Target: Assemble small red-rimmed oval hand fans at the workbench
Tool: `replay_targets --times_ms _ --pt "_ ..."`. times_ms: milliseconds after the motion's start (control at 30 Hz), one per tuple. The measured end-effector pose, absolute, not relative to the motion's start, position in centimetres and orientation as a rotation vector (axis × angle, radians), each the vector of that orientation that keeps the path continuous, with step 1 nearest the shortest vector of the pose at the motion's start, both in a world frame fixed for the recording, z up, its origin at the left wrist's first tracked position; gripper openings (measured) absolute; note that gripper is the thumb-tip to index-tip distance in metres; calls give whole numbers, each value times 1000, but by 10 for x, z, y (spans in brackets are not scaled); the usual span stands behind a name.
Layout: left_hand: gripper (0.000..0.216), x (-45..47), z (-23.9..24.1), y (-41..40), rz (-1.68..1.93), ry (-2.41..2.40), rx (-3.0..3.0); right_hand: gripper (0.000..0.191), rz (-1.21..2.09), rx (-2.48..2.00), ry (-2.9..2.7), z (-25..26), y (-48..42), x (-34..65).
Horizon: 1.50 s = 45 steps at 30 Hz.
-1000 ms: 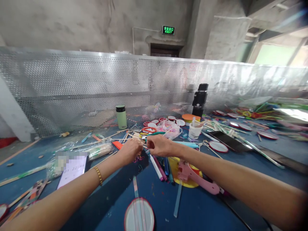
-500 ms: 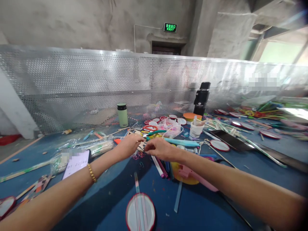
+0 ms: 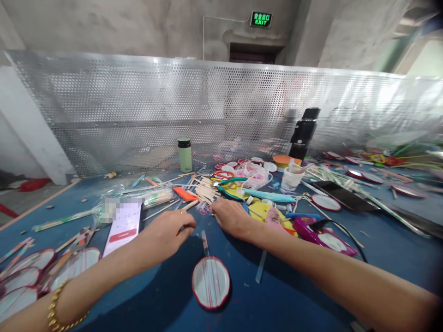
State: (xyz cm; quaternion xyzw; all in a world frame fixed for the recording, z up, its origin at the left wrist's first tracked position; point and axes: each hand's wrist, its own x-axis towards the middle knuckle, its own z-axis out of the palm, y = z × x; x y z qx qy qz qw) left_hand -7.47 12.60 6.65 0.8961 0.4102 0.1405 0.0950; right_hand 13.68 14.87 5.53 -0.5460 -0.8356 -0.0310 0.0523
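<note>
My left hand (image 3: 169, 233) hovers low over the blue table (image 3: 294, 295), fingers curled into a pinch; what they hold is too small to make out. My right hand (image 3: 231, 216) lies back-up just right of it, fingers pressed together near small loops of rubber band (image 3: 204, 210). A pile of wooden sticks (image 3: 204, 188) lies just beyond both hands. Below them sits a round white disc with a red rim (image 3: 211, 282), a thin stick (image 3: 205, 241) reaching up from it.
A lit phone (image 3: 122, 226) lies left of my left hand, more red-rimmed discs (image 3: 24, 276) at far left. Behind stand a green bottle (image 3: 185, 155), white cup (image 3: 290, 177), black device (image 3: 304, 133) and perforated metal screen (image 3: 138, 110). A dark tablet (image 3: 341, 196) and pink tool (image 3: 321, 235) lie right.
Both hands came down and toward me from the stick pile and moved apart. The view tilted down and shifted left, showing more discs at the left.
</note>
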Motion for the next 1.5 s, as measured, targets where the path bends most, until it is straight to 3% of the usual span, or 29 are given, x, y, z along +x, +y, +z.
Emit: replay_targets --times_ms 233,533,633,767,867,1267,1500 --pt "19 -75 65 106 306 1265 2588 8 100 -1561 -2504 53 133 137" --pt "23 -73 55 79 234 1437 2521 16 -41 -1508 -2468 57 114 138" --pt "42 -60 52 63 152 1530 2492 15 -100 -1472 -2302 60 111 147" --pt "95 -33 54 42 -14 1514 2619 17 -174 -1549 -2204 65 108 156" --pt "105 -15 59 30 -46 1542 2719 16 -208 -1585 -2203 68 105 158" --pt "77 -11 55 31 -65 1630 2643 14 -219 -1496 -2269 65 93 157" --pt "74 -46 62 43 561 1516 2239 13 -68 -1425 -2134 70 97 164"
